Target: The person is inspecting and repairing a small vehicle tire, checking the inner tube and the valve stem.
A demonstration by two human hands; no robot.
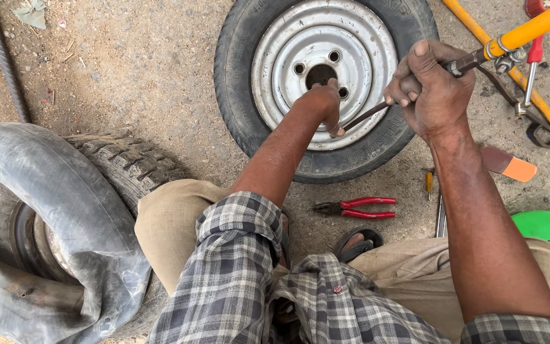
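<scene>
Two forearms reached out from checked sleeves over bent knees. Just ahead of the knees, red-handled pliers (358, 207) lay on the dirt ground (148, 70). Beyond them a wheel (323, 83) lay flat: black tyre around a scuffed grey steel rim with bolt holes. The left hand (323, 105) pressed on the rim's near edge, fingers curled; whether it held anything could not be told. The right hand (429, 86), over the tyre's right side, was clenched around a dark metal bar (377, 113) whose tip met the rim beside the left hand.
</scene>
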